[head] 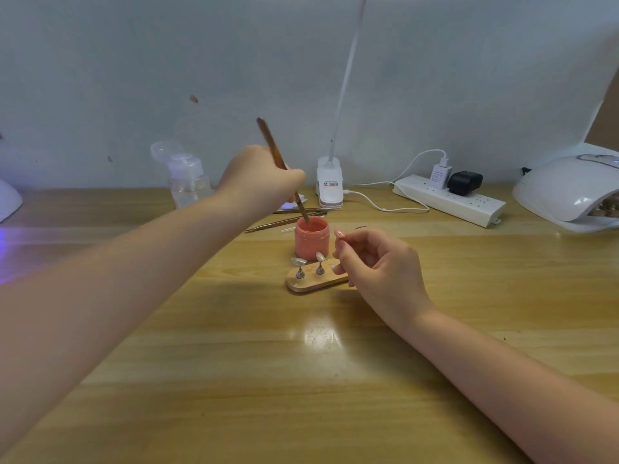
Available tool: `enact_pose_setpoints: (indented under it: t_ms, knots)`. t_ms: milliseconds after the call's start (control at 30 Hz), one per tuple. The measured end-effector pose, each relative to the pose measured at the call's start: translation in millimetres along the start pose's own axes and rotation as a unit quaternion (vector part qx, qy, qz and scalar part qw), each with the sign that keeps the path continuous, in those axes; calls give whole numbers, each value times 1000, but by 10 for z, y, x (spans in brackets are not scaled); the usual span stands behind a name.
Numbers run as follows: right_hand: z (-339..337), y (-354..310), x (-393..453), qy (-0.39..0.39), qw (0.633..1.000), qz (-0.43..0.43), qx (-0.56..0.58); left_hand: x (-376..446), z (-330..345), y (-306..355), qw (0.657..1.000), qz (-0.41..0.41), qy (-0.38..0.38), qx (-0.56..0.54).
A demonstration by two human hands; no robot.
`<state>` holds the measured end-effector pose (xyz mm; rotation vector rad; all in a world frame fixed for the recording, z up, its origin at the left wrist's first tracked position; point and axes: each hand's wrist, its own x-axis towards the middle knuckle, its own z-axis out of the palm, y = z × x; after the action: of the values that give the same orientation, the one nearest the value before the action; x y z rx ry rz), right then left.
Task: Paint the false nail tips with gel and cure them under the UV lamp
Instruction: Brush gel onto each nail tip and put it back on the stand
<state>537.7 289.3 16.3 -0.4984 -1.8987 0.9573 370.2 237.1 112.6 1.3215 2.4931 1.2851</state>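
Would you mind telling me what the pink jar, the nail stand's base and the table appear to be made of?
Pink jar: probably plastic, opaque with a matte, softly lit wall; frosted glass is possible. Stand base: looks like pale wood, smooth with rounded ends; its pegs glint like metal. Table: wood or wood-look laminate, with visible grain lines and a glossy lamp reflection.

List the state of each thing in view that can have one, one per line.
left hand: grips the brush
brush: tip dipped in the gel jar
gel jar: open, upright
right hand: fingers curled by the wooden stand
wooden stand: flat, two nail tips mounted
UV lamp: on the table, unused
pump bottle: cap flipped open
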Motion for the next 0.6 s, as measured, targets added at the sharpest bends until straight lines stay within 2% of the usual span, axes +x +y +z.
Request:
enact_pose_setpoints:
  t_ms: [133, 300, 367, 467, 600]
  knots:
    - [7, 21, 1, 3, 1000, 9, -2, 90, 152, 56, 995, -10, -69, 68]
    - [1, 25, -2, -4, 1000, 2, -9, 99, 320, 34, 984, -5, -117, 137]
    - [2, 29, 2, -4, 1000, 2, -11, 114, 309, 18, 988, -9, -106, 114]
    - [3, 46, 9, -7, 1000, 5, -15, 170, 210, -38, 999, -25, -42, 19]
    - [10, 64, 11, -1, 1000, 7, -9, 245, 103, -231, 991, -72, 24, -111]
